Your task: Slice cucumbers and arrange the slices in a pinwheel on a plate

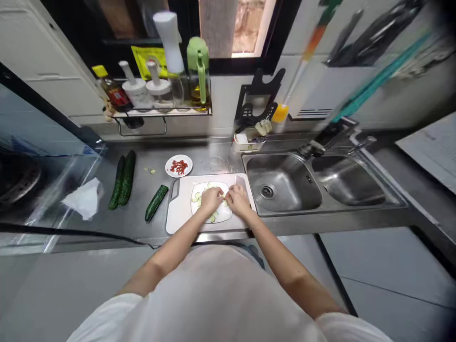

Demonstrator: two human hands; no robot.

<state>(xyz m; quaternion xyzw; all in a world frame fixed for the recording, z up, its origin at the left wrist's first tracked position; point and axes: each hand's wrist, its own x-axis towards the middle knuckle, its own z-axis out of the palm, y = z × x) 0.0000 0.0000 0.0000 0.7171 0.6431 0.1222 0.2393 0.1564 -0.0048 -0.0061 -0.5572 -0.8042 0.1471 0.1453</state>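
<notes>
A white plate [196, 188] with cucumber slices [213, 218] spread around it lies on a pale cutting board [178, 216]. Over the plate's left and middle part is my left hand [211, 199], its fingertips pinched together. My right hand [238, 200] comes in from the right edge of the plate, fingers bent and closed. Between the two sets of fingertips shows a small pale green cucumber slice [224, 195], which both hands seem to hold; the fingers partly cover it. A cut cucumber [156, 203] rests left of the board.
Two whole cucumbers [123, 180] and a crumpled white tissue [84, 198] lie further left. Behind the board stands a small plate [171, 170] of chopped red pieces. A double sink [285, 183] is on the right. Bottles and jars fill a wall rack [164, 113].
</notes>
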